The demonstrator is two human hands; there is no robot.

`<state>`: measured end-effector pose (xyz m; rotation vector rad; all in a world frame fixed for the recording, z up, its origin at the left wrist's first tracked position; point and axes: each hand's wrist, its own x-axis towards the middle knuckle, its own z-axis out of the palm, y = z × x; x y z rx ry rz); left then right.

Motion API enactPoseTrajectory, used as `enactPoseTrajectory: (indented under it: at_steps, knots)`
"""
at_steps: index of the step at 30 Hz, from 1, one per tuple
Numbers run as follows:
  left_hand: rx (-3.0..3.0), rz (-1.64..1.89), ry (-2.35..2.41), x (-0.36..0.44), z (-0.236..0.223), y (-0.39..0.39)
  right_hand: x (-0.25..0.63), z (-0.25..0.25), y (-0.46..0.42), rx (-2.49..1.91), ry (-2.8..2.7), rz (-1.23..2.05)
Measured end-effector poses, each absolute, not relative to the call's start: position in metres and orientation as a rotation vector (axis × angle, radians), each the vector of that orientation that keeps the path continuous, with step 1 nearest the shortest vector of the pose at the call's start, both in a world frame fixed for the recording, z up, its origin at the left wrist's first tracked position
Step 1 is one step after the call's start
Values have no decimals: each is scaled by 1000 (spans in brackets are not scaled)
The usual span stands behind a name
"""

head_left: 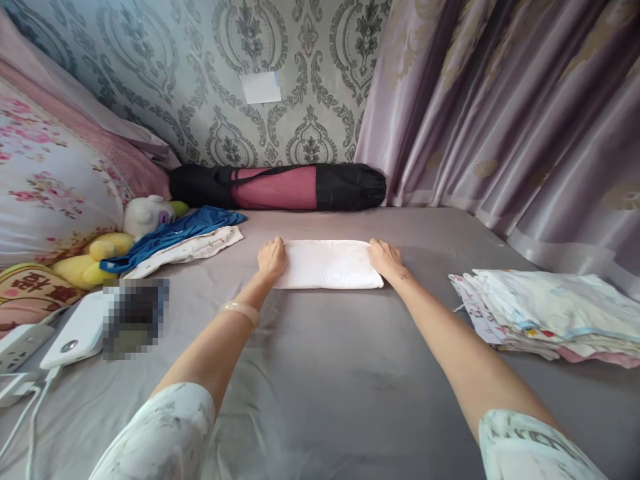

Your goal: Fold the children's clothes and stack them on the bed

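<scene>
A white folded cloth (327,265) lies as a wide, flat rectangle on the grey bed sheet (345,373). My left hand (273,259) is closed on its left end, the fingers curled over the edge. At the opposite end, my right hand (385,257) grips the upper right corner. Both arms reach straight forward. The cloth's exact kind cannot be made out in its folded state.
A stack of folded clothes (560,313) sits at the right. Leftward lie a blue garment (185,233), a cream patterned garment (200,250), plush toys (100,257), a white power bank (83,330) and a power strip (23,347). A black-and-pink rolled bag (275,187) rests against the wall.
</scene>
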<state>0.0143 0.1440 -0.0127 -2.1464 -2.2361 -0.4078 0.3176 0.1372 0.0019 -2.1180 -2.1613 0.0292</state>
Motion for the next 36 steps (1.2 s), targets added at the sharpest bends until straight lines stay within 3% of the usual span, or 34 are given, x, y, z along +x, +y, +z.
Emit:
enactPoseTrajectory:
  at_steps: [8,14,19,24,29,36]
  knots:
    - [-2120,-405,-2259,14,-23,151,319,-3,145,-2170,-2052,124]
    - [-2143,-672,-2331,-1,-25,157,328,1,145,-2246,-1806,323]
    - [-2268,-796,-2060,-20,-22,133,336,4,111,-2273,-1859,401]
    - [-2571,-584,-1819,-12,-25,92,333,1,74,-2242,-1975,431]
    - [-2652,-257,-1923,1,-31,74,324,2,53,-2304,-2010,279]
    - [-2695,-117,-1985,-2,-26,73,318,10,42,-2322,-2065,210]
